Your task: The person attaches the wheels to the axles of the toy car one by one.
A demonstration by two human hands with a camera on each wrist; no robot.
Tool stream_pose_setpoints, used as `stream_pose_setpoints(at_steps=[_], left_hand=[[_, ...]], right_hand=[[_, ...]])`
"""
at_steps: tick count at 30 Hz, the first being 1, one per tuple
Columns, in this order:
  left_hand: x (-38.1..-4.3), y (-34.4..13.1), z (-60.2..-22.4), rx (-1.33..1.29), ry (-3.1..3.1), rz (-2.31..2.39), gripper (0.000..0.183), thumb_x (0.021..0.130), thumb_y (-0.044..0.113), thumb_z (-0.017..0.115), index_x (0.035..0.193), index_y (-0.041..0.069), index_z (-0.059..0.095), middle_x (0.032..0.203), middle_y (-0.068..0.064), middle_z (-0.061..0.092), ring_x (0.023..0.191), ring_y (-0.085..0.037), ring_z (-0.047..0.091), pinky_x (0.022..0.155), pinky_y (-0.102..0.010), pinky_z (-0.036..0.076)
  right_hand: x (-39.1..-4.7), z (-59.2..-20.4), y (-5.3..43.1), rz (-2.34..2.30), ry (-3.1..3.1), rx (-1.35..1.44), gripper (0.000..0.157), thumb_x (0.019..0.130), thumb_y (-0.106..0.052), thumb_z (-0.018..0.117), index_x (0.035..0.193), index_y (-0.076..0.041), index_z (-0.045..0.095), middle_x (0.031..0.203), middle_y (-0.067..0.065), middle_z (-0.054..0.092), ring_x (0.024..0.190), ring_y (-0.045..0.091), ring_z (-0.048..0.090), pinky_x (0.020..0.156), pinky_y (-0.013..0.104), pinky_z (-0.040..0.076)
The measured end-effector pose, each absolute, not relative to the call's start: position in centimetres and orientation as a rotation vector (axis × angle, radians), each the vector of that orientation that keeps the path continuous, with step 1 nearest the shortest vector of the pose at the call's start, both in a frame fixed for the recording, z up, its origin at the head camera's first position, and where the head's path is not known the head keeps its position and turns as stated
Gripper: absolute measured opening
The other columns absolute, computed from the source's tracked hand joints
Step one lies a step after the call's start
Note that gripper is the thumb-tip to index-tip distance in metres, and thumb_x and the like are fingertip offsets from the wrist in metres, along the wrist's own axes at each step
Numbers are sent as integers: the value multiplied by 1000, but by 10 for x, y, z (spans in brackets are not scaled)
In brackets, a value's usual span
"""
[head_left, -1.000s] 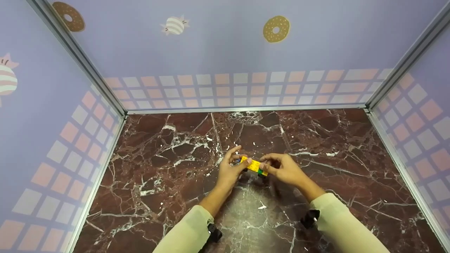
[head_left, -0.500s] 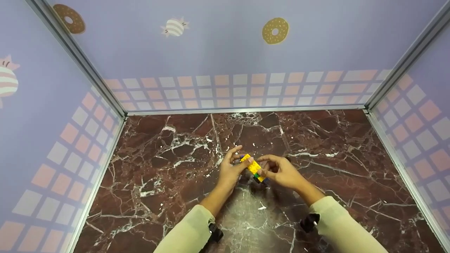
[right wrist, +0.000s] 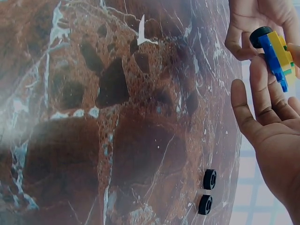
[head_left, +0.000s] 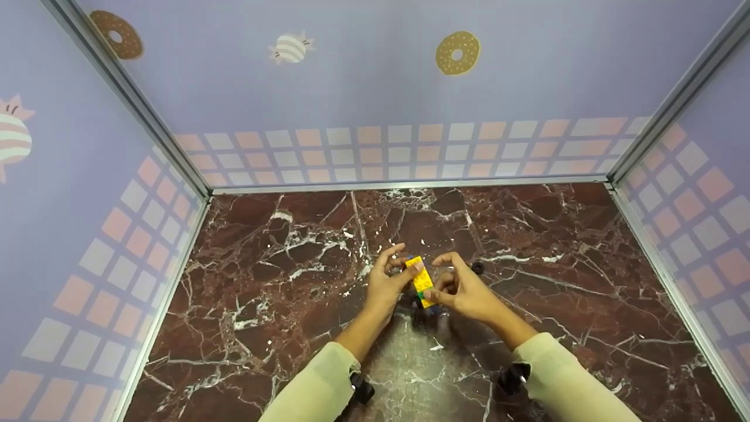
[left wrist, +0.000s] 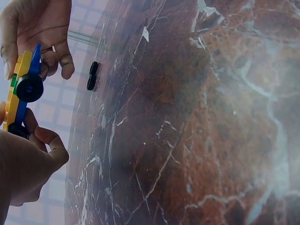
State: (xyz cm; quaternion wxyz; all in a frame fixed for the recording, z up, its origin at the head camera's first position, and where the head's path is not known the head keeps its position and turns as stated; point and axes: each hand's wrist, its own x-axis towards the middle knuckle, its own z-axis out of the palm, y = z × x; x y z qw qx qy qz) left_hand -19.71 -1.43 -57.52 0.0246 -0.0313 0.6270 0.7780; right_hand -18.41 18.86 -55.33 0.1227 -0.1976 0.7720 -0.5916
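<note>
A small building-brick toy car (head_left: 422, 282) is held above the table between both hands, with a yellow studded top and a bit of green. Its blue underside and a black wheel (left wrist: 29, 88) show in the left wrist view. My left hand (head_left: 384, 288) pinches its far end, thumb on top. With thumb and fingers, my right hand (head_left: 469, 293) grips the nearer end, index finger raised off it. In the right wrist view, a black wheel (right wrist: 260, 37) sits at one end of the blue base (right wrist: 274, 56), while no wheel shows at the other end.
Two loose black wheels (right wrist: 210, 179) stand on the dark red marbled table (head_left: 281, 328), beyond the right hand. A white scrap (head_left: 436, 347) lies nearer the person. Patterned panels (head_left: 375, 88) enclose the back and sides.
The toy car has turned clockwise in the head view, its right end swinging toward the person. The right index finger has lifted, and a loose wheel has come into view beside that hand.
</note>
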Motion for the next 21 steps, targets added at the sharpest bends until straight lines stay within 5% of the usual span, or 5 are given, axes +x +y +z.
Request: stream_pose_setpoints(at_steps=[21], left_hand=[[-195,-13,-575,-113,1910,2376,61,95,15,89,149,9,64,115,-10,73,97,-15,68,85,-20,62]], right_hand=[[-178,-556,180,-1725,2253,-515,54,94,-9,89,114,-1,39,84,6,65,72,13,63,64,18,53]])
